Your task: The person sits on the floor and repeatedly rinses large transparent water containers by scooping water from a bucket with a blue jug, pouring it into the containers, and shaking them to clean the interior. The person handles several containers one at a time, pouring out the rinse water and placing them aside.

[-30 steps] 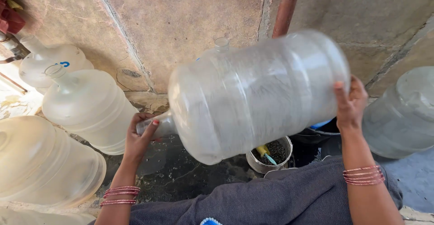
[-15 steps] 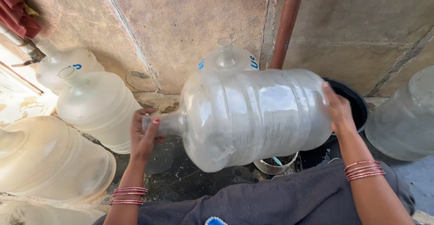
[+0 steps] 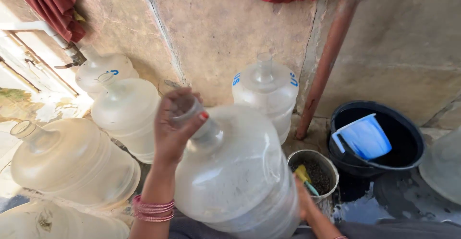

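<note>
A large clear plastic water jug (image 3: pixel 235 172) stands nearly upright in front of me, neck up and tilted slightly left. My left hand (image 3: pixel 175 126) is wrapped around its narrow neck, thumb across the mouth. My right hand (image 3: pixel 303 198) presses against the jug's lower right side, mostly hidden behind it. Pink bangles ring my left wrist (image 3: pixel 153 209).
Several more clear jugs stand by the stained wall: one behind (image 3: pixel 265 92), two at the left (image 3: pixel 126 112), one lying on its side (image 3: pixel 72 160). A black tub (image 3: pixel 377 138) holds a blue mug (image 3: pixel 365 136). A small metal pot (image 3: pixel 314 174) and a rusty pipe (image 3: pixel 329 59) are close by.
The jug has swung from lying sideways to standing neck-up. My left hand rose with the neck, and my right hand dropped low on the jug's side.
</note>
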